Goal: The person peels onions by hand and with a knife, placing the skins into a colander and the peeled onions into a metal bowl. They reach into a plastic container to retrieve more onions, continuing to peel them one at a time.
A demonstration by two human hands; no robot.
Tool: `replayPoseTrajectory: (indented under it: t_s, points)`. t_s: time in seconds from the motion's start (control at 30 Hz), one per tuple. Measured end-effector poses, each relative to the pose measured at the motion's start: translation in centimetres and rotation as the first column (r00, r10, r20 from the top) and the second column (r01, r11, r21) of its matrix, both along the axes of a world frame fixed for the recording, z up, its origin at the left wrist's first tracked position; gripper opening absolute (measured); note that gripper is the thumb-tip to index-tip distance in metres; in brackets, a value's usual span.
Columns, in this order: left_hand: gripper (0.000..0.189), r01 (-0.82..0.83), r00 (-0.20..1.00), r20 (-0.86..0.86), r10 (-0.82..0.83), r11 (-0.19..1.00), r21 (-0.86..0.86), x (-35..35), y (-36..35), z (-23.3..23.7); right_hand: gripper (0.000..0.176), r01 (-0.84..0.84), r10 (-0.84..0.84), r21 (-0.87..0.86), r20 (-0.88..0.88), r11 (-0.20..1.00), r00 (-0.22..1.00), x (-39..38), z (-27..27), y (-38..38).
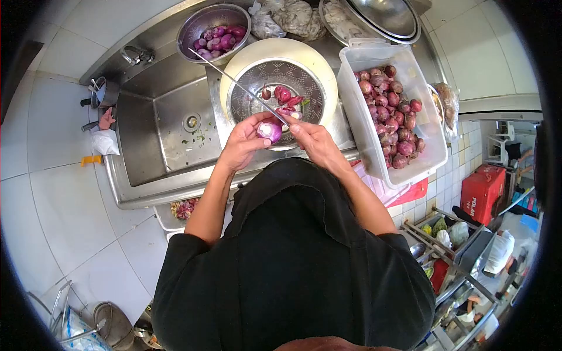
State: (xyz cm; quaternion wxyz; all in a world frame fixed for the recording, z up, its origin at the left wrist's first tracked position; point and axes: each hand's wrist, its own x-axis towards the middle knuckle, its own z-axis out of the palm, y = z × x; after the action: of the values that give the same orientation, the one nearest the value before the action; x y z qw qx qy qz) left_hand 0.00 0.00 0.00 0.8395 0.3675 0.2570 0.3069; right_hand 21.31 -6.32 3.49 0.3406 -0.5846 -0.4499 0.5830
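Note:
My left hand (244, 140) is closed round a partly peeled red onion (269, 132), its shiny purple flesh and pale cut end showing. My right hand (313, 139) grips a knife (246, 89), whose long thin blade points up and to the left, passing just above the onion. The knife's handle is mostly hidden in my fingers. Both hands are over the near rim of a perforated metal colander (319, 96), which sits within a wide cream-coloured round rim (234, 64). Several pieces of red onion and skin (283, 95) lie inside the colander.
Peeled onions fill a metal bowl (190, 26) at the back left. Unpeeled red onions (389, 114) lie in a clear plastic bin (351, 88) on the right. The steel sink basin (146, 128) is on the left, with a tap (137, 55). Bags (293, 17) and metal bowls (386, 14) stand behind.

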Motion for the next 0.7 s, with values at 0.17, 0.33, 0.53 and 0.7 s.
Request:
replayPoseTrajectory:
  t_s: [0.17,0.33,0.53,0.7]
  points:
    - [0.060,0.034,0.999,0.041,-0.033,0.999,-0.021,-1.2,-0.2,-0.1,0.051,0.054,-0.053,0.021,-0.044,0.998,0.998,-1.0,-0.7,0.1]
    - [0.063,0.033,0.990,0.138,-0.017,0.993,-0.116,-1.0,-0.3,-0.7,0.051,0.096,-0.095,0.024,-0.044,0.995,0.995,-1.0,-1.2,0.1]
    - [0.062,-0.089,0.991,0.086,0.103,0.983,-0.158,0.2,-0.3,-0.7,0.051,0.086,-0.087,0.045,0.038,0.995,0.995,0.0,-1.1,0.1]
    - [0.060,-0.247,0.968,-0.059,0.245,0.968,-0.032,1.7,-0.1,-0.5,0.057,-0.049,0.047,-0.053,-0.043,0.997,0.998,0.4,-0.3,-0.5]
